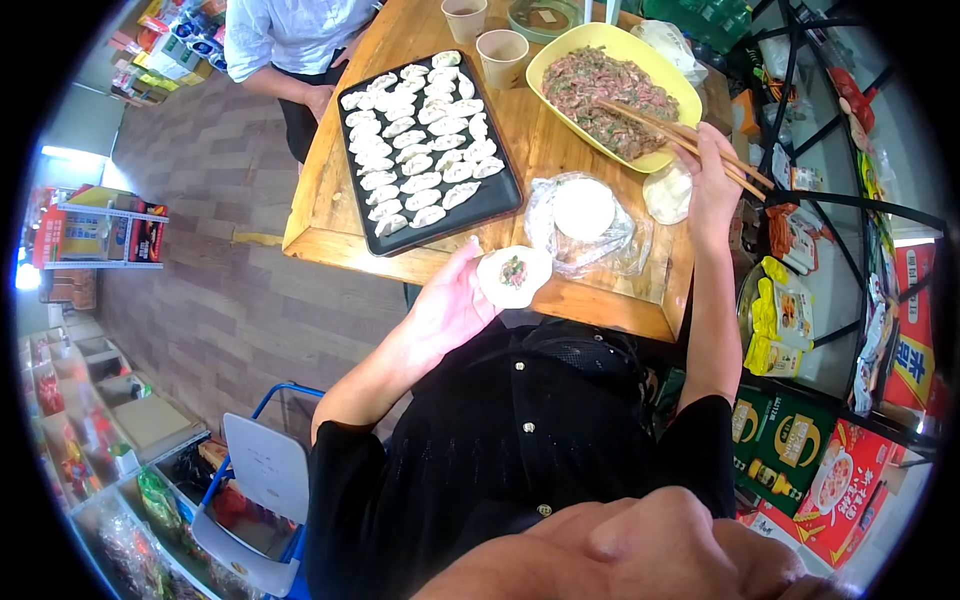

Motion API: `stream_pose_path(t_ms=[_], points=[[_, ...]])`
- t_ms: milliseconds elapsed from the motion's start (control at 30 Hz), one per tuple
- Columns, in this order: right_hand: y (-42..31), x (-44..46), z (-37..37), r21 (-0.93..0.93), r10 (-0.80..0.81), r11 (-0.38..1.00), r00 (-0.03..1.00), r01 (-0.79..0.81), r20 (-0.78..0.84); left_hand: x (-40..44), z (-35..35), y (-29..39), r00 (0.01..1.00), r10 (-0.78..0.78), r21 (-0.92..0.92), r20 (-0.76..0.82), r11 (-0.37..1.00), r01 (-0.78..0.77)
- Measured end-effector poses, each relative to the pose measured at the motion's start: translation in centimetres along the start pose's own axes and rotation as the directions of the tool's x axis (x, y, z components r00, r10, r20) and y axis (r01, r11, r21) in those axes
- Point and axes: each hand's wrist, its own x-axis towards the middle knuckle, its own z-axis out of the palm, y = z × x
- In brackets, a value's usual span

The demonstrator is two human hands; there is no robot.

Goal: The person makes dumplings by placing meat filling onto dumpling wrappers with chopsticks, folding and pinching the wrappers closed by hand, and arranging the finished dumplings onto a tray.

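Observation:
On my left hand rests a round dumpling wrapper, with a small heap of meat and green filling at its centre. My right hand is closed around a pair of wooden chopsticks, whose tips touch the minced filling in a yellow bowl. Below that bowl lies a loose wrapper. A stack of white wrappers sits on a clear plastic bag. Rows of folded dumplings fill much of a black tray at the left.
Two paper cups and a round container stand behind the tray on the wooden table. Another person sits beyond its left edge. A chair stands at lower left; a packed shelf borders the right.

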Motion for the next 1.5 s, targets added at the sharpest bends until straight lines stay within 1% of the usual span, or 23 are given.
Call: stream_pose_path(t_ms=[133,200,233,300,333,367,400,433,500,533,567,633,900,1000,1067,1100,1167,1200,1233,1267,1333,1433,1500], points=[[-1.1,-0.2,-1.5,0.140,-0.029,0.990,0.999,0.031,-0.015,0.9,0.7,0.5,0.995,-0.035,-0.010,0.091,0.999,0.036],[-1.8,-1.2,-2.9,0.248,0.042,0.968,0.999,-0.049,0.033,1.1,1.5,0.3,0.996,-0.041,0.009,0.075,0.999,0.041],[-3.0,-2.3,-2.8,0.245,0.059,0.967,0.995,-0.076,0.077,1.4,2.0,0.4,0.989,-0.049,-0.053,0.139,0.997,0.057],[-5.0,-5.5,-2.7,0.117,0.084,0.988,0.990,-0.097,0.111,1.2,2.9,0.7,0.981,-0.052,-0.059,0.186,0.996,0.064],[-5.1,-6.8,-3.5,0.109,0.062,0.991,0.980,-0.083,0.187,1.0,3.4,0.8,0.985,-0.042,-0.073,0.167,0.996,0.055],[-5.3,-7.8,-4.4,0.103,0.030,0.993,0.965,-0.059,0.260,0.9,3.9,1.0,0.979,-0.061,-0.076,0.195,0.994,0.077],[-5.6,-8.8,-4.2,0.015,-0.068,0.998,0.942,0.066,0.328,0.7,4.2,0.9,0.971,-0.083,-0.078,0.225,0.992,0.103],[-6.1,-9.5,-4.2,0.013,-0.061,0.998,0.941,0.060,0.332,0.5,4.3,0.9,0.972,-0.080,-0.086,0.221,0.991,0.101],[-7.2,-10.4,-3.9,-0.056,-0.102,0.987,0.846,0.153,0.524,0.3,4.5,0.8,0.953,-0.102,-0.099,0.286,0.986,0.136],[-7.8,-10.6,-3.5,-0.079,-0.114,0.976,0.787,0.202,0.606,0.1,4.8,0.7,0.957,-0.101,-0.089,0.273,0.987,0.130],[-8.4,-10.7,-2.8,-0.080,-0.111,0.977,0.787,0.199,0.607,-0.1,4.9,0.6,0.957,-0.101,-0.091,0.271,0.987,0.130],[-9.2,-11.2,-1.9,-0.123,-0.180,0.941,0.775,0.314,0.606,-0.4,5.1,0.6,0.954,-0.085,-0.094,0.288,0.989,0.117],[-10.6,-10.6,-2.2,-0.154,-0.173,0.928,0.757,0.340,0.630,-1.1,4.7,0.4,0.956,-0.083,-0.107,0.283,0.987,0.118],[-10.5,-10.6,-2.4,-0.123,-0.164,0.940,0.739,0.318,0.653,-1.0,4.7,0.4,0.956,-0.081,-0.103,0.281,0.988,0.114],[-9.4,-10.9,-2.8,-0.017,-0.176,0.971,0.762,0.238,0.623,-1.0,4.7,0.3,0.959,-0.079,-0.102,0.273,0.989,0.110],[-9.0,-10.9,-2.7,-0.018,-0.176,0.971,0.763,0.238,0.622,-1.0,4.7,0.3,0.957,-0.080,-0.087,0.278,0.990,0.109],[-8.1,-10.8,-2.4,0.005,-0.032,0.999,0.860,0.034,0.510,-1.0,4.6,0.3,0.956,-0.082,-0.073,0.283,0.992,0.107],[-7.5,-10.5,-2.6,0.066,-0.036,0.998,0.851,0.002,0.525,-1.0,4.5,0.3,0.941,-0.080,-0.097,0.328,0.988,0.118],[-7.6,-10.4,-2.7,0.066,-0.036,0.998,0.849,0.001,0.527,-1.0,4.3,0.3,0.926,-0.075,-0.120,0.371,0.984,0.128],[-7.9,-10.3,-2.5,0.024,0.046,0.998,0.877,-0.065,0.479,-1.0,4.2,0.3,0.926,-0.073,-0.123,0.370,0.984,0.126],[-8.1,-9.9,-2.7,-0.006,0.167,0.983,0.888,-0.182,0.428,-1.0,4.1,0.2,0.951,-0.041,-0.090,0.307,0.993,0.072],[-8.3,-9.3,-2.7,-0.039,0.202,0.978,0.886,-0.204,0.418,-1.1,4.4,0.2,0.967,-0.060,-0.103,0.247,0.991,0.088],[-8.9,-9.2,-2.7,-0.045,0.206,0.978,0.890,-0.206,0.406,-1.0,4.2,0.2,0.963,-0.068,-0.097,0.259,0.991,0.096]])
